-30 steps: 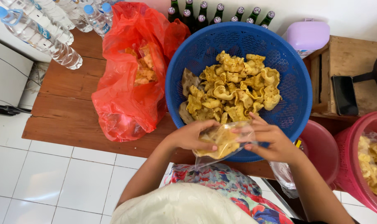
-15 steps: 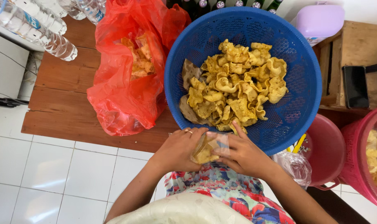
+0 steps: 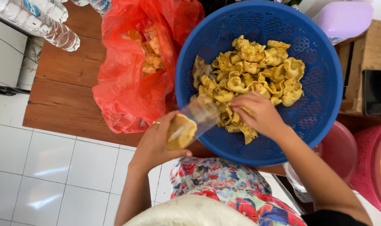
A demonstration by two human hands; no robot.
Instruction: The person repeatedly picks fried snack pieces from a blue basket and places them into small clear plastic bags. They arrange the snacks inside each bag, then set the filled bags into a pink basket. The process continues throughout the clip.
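Note:
A big blue plastic basket (image 3: 320, 83) stands on the wooden table and holds a heap of yellow fried crackers (image 3: 249, 75). My left hand (image 3: 157, 142) grips a small clear plastic bag (image 3: 190, 123) partly filled with crackers, its mouth tilted toward the basket's near rim. Inside the basket, my right hand (image 3: 261, 115) rests on the crackers, fingers curled over them beside the bag's mouth. Whether it has crackers in its grasp is hidden.
A red plastic bag (image 3: 131, 75) with more crackers lies left of the basket on the wooden table (image 3: 64, 100). Water bottles (image 3: 39, 21) lie at top left. A lilac box (image 3: 345, 19), a black phone (image 3: 374, 92) and pink basins (image 3: 366, 167) sit to the right. White floor tiles lie below.
Both hands were together on the small bag at the basket's near edge. Now my right hand has reached into the crackers and my left hand alone tilts the bag toward the basket.

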